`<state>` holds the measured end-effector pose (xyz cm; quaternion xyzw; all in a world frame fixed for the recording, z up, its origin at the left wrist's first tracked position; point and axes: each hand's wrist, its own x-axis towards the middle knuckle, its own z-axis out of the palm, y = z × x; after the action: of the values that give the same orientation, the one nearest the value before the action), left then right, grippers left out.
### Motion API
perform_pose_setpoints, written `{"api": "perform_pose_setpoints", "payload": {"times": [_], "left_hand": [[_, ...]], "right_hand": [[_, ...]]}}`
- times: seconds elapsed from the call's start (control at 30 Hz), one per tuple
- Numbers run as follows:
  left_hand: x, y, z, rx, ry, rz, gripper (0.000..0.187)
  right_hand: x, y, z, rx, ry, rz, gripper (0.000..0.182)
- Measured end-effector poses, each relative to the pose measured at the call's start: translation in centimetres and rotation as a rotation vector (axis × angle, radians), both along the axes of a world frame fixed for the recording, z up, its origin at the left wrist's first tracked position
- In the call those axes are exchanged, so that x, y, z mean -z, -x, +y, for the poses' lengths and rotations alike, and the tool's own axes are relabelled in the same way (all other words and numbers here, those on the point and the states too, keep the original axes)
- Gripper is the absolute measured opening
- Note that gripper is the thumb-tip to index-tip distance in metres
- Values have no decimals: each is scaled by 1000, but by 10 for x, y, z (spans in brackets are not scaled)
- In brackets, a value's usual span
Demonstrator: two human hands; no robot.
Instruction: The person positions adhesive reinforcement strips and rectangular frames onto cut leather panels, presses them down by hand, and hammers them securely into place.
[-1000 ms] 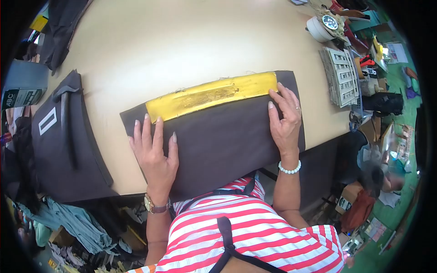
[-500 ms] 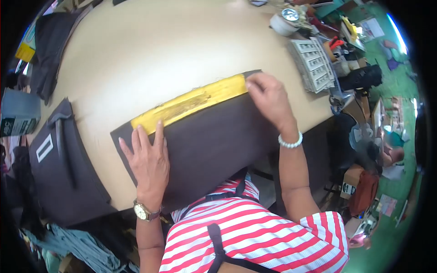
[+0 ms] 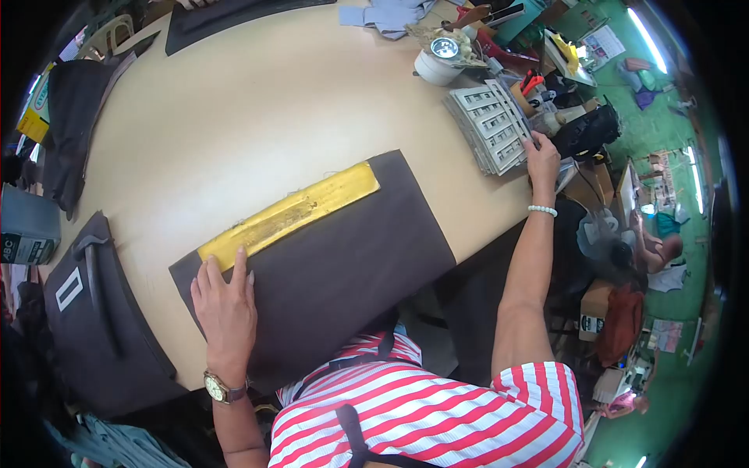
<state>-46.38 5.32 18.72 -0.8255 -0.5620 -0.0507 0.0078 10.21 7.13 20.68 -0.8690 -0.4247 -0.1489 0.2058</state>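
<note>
A long yellow strip (image 3: 292, 209), worn and dark-smudged in the middle, lies along the far edge of a dark cloth piece (image 3: 343, 265). My left hand (image 3: 226, 308) rests flat with its fingers apart, fingertips on the strip's left end and on the cloth. At the table's right edge, my right hand (image 3: 544, 164) has its thumb and fingers drawn together at the near corner of a stack of pale grey slotted panels (image 3: 488, 125). What those fingers hold, if anything, is too small to make out.
On the left, a hammer (image 3: 100, 296) lies on another dark cloth piece with a white rectangular frame (image 3: 69, 289). A white round container (image 3: 438, 69) stands behind the panels. Red-handled tools (image 3: 532, 81) are beside them. Another person's hand (image 3: 195, 3) shows at the far edge.
My right hand has left the yellow strip's right end and moved right to the panel stack. My left hand remains on the strip's left end. The view has shifted.
</note>
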Motion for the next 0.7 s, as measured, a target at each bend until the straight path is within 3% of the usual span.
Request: {"api": "perform_pose_setpoints", "payload": {"times": [0.43, 0.53, 0.7], "left_hand": [[-2, -1, 1, 34, -53, -58, 40], [-4, 0, 1, 12, 6, -39, 39], [-8, 0, 3, 18, 32, -35, 38]], "right_hand": [[5, -5, 3, -158, 190, -379, 23], [6, -4, 8, -92, 158, -471, 22], [-18, 28, 6, 25, -175, -295, 23]]}}
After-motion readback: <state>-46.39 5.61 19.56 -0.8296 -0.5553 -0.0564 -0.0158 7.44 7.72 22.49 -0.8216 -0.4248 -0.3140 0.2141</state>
